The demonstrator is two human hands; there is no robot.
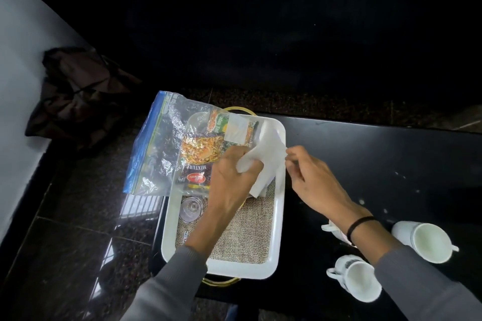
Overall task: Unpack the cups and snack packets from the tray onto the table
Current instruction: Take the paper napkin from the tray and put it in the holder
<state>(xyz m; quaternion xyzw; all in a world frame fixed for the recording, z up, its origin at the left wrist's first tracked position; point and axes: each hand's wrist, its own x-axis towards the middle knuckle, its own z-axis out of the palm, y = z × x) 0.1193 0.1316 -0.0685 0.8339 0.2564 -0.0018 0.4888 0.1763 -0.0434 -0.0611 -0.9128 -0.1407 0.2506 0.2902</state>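
The white tray (280, 216) sits on the black counter (365, 151). Over it, the left hand (229, 180) grips a crumpled white paper (268, 154), fingers curled round it. The right hand (313, 177) pinches the same sheet's edge between thumb and fingertip. A clear zip bag (156, 143) holding the snack packets (198, 154) lies across the tray's far left corner and spills over its rim. A glass (191, 208) stands in the tray on the burlap liner (245, 232). Two white cups (427, 241) (358, 279) rest on the counter to the right, and what may be a third is half hidden beneath the right wrist.
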